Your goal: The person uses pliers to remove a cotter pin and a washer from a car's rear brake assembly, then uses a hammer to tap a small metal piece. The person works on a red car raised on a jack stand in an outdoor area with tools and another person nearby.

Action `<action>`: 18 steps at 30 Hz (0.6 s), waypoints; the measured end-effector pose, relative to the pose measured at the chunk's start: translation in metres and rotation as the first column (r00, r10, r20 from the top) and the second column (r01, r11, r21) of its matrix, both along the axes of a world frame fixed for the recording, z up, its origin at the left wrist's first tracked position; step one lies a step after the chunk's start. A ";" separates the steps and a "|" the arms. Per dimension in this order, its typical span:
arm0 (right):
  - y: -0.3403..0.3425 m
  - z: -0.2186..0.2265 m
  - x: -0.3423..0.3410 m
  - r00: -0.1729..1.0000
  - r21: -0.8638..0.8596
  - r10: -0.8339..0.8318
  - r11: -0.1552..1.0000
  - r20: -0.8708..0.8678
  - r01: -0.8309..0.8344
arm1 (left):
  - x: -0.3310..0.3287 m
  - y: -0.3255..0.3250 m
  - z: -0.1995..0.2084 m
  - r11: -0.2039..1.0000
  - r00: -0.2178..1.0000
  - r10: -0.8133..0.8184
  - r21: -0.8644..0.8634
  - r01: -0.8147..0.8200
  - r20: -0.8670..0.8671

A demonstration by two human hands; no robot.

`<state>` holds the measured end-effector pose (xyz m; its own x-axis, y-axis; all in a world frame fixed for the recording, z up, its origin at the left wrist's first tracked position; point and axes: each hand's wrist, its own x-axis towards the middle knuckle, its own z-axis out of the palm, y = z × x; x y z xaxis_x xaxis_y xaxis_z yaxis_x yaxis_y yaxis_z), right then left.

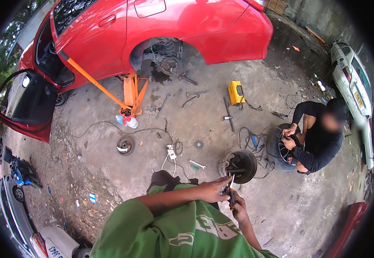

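Observation:
My right hand (239, 209) is wrapped round the dark handle of a hand tool (231, 192) with orange on its grip and a bright metal tip. From the left, my left hand (215, 189) reaches across my body, its fingers closed at the upper part of the same tool. What else those fingers might hold is too small to tell. Just beyond both hands stands a dark round container (248, 173) with long metal pieces inside. On the concrete to the left of it lie a wrench (198, 164) and a green-handled tool (193, 167).
A red car (187, 30), one rear wheel off, stands by an orange floor jack (129, 95). At right a person in black (322, 142) crouches working at a tyre (277, 148). Cords, a power strip (171, 152), a yellow case (236, 92) and a lug wrench (228, 114) lie about.

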<state>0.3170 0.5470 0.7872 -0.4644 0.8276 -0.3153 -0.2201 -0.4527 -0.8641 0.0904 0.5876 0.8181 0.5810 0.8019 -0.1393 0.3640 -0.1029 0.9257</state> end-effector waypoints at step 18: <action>0.018 -0.005 -0.377 0.824 -0.231 0.354 0.933 0.443 -0.277 | -0.515 -0.488 -0.277 -0.759 0.025 0.458 -0.405 -0.509 -0.889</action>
<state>-0.0605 0.5653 0.7819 -0.4560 0.5859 -0.6698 0.3716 -0.5585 -0.7416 -0.4249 0.0999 0.5409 -0.2739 -0.4075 -0.8712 -0.7351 0.6728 -0.0836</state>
